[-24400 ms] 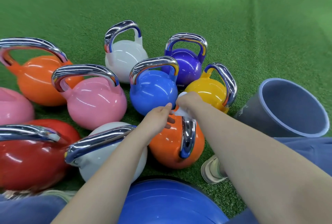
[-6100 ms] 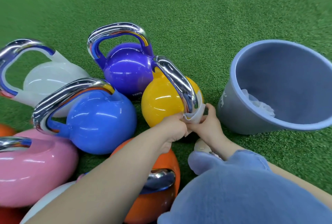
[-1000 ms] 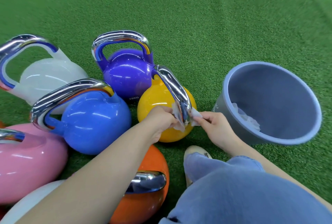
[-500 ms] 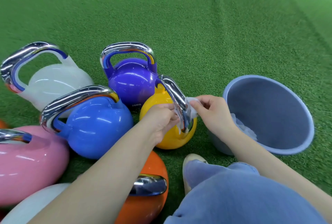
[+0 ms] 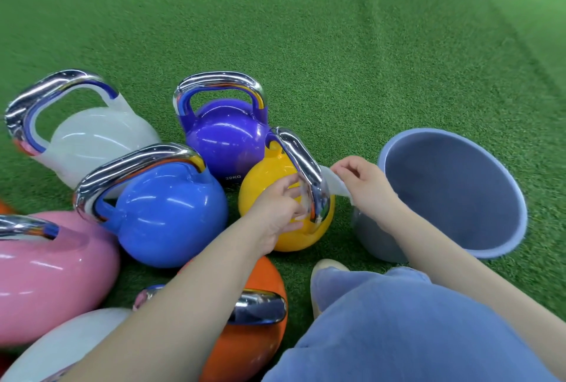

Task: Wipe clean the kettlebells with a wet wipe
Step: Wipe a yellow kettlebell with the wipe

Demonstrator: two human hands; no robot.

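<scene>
Seven kettlebells sit on green turf: one purple [image 5: 225, 139], one yellow [image 5: 269, 194], one blue [image 5: 171, 216], one pink [image 5: 46, 277], one orange [image 5: 251, 338] and two white [image 5: 98, 142] [image 5: 61, 342]. One grey bucket [image 5: 490, 247]. One wipe [image 5: 335, 182]. Two hands [image 5: 277, 210] [image 5: 364, 185].

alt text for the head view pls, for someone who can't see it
Two hands work a wet wipe around the chrome handle of a yellow kettlebell on green turf. Other coloured kettlebells crowd its left; a grey bucket sits to its right.
</scene>
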